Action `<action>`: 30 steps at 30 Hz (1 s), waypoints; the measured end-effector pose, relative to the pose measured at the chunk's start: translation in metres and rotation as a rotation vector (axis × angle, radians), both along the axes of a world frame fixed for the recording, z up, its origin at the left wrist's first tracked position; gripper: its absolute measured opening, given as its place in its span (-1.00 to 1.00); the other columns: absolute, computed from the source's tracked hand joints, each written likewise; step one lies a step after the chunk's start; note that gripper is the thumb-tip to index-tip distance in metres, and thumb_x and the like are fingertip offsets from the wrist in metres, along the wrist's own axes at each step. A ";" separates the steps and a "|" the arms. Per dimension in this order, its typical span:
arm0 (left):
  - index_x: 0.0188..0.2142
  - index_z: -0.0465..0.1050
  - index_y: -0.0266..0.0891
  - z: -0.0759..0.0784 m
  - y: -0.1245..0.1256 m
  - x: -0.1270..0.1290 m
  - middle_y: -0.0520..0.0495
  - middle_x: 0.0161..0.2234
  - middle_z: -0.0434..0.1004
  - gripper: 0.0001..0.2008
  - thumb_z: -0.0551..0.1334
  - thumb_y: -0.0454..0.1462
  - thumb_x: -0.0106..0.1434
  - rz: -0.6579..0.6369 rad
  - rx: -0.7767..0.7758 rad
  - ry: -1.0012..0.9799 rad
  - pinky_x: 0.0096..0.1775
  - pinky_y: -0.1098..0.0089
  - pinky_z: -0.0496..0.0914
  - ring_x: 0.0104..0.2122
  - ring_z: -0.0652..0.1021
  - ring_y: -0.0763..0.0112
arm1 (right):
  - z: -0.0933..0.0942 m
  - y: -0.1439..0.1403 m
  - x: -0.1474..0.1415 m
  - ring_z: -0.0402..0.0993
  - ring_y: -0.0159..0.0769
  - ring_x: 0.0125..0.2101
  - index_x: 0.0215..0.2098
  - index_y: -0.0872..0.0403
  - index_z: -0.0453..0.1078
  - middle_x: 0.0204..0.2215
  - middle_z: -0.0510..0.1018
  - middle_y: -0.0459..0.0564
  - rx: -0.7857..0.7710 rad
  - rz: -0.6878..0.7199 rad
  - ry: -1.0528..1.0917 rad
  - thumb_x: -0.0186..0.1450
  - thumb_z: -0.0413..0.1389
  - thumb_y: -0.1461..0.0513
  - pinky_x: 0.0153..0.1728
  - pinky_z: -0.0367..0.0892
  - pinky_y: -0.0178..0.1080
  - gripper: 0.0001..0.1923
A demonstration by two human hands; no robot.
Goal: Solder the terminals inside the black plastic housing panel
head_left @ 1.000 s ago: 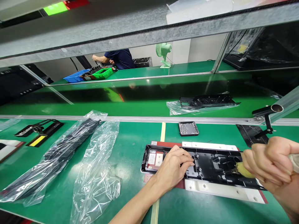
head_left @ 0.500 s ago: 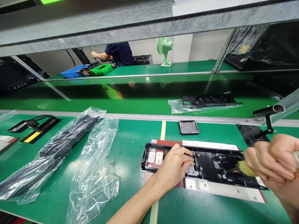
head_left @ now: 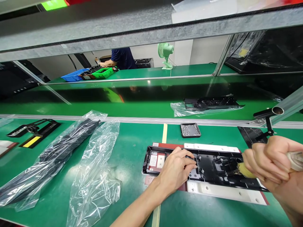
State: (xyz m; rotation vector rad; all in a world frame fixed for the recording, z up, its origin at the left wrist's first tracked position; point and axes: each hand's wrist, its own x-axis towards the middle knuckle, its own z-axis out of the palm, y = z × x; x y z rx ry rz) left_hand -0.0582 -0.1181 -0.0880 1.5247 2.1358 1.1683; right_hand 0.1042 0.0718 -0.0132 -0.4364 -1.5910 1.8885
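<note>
My left hand (head_left: 178, 167) rests over the left half of a long black plastic housing (head_left: 210, 164), thumb and fingers drawn together at its inner face. Whatever is between those fingertips, if anything, is too small to make out. In my right hand (head_left: 267, 160) is a screwdriver (head_left: 246, 170) with a yellow front part and a pale rear end, gripped in closed fingers. Its front end points left, low over the right part of the housing. Beneath the housing lies a fixture with white blocks (head_left: 227, 193) on a red base (head_left: 170, 145).
A small black tray (head_left: 190, 130) of screws stands behind the housing. Clear plastic bags (head_left: 94, 176), one holding a dark part (head_left: 68, 143), lie at left. Another black part (head_left: 213, 102) sits on plastic farther back. A metal tube (head_left: 268, 112) rises at right. Across the bench is a co-worker (head_left: 124, 58).
The view has shifted slightly. My right hand and the screwdriver appear a little farther left, while my left hand stays on the housing. The co-worker's hand has come down.
</note>
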 end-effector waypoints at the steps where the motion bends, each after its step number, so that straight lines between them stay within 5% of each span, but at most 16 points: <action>1: -0.21 0.67 -0.15 0.000 0.000 0.000 0.02 -0.07 0.64 -0.85 0.28 -0.31 0.38 0.002 0.001 0.002 -0.11 0.21 0.42 -0.20 0.48 0.28 | 0.001 0.000 0.000 0.05 -0.33 -0.74 -0.65 0.02 0.13 -0.78 0.07 -0.09 -0.056 0.025 0.020 0.40 -0.22 -0.20 -0.72 0.08 -0.19 -0.35; 11: -0.21 0.68 -0.12 -0.002 0.000 -0.001 0.03 -0.07 0.64 -0.85 0.29 -0.30 0.38 0.000 -0.003 0.012 -0.12 0.22 0.41 -0.21 0.48 0.29 | 0.006 -0.004 -0.003 0.05 -0.36 -0.73 -0.66 0.02 0.21 -0.78 0.07 -0.10 -0.144 0.048 0.055 0.39 -0.09 -0.16 -0.71 0.09 -0.20 -0.39; 20: -0.21 0.68 -0.06 -0.004 0.001 0.000 0.05 -0.09 0.63 -0.86 0.30 -0.29 0.38 0.015 -0.009 -0.004 -0.10 0.21 0.40 -0.18 0.49 0.28 | 0.039 -0.023 -0.020 0.01 -0.37 -0.76 -0.74 0.04 0.16 -0.82 0.05 -0.10 -0.143 0.028 -0.022 0.21 0.11 -0.07 -0.78 0.06 -0.28 -0.48; 30: -0.19 0.68 -0.05 -0.007 0.001 0.000 0.04 -0.10 0.63 -0.86 0.31 -0.28 0.37 0.015 -0.007 -0.024 -0.08 0.22 0.40 -0.16 0.50 0.29 | 0.035 -0.027 -0.020 -0.02 -0.38 -0.74 -0.72 0.03 0.16 -0.80 0.02 -0.12 -0.163 -0.042 -0.003 0.24 0.08 -0.05 -0.75 0.01 -0.30 -0.49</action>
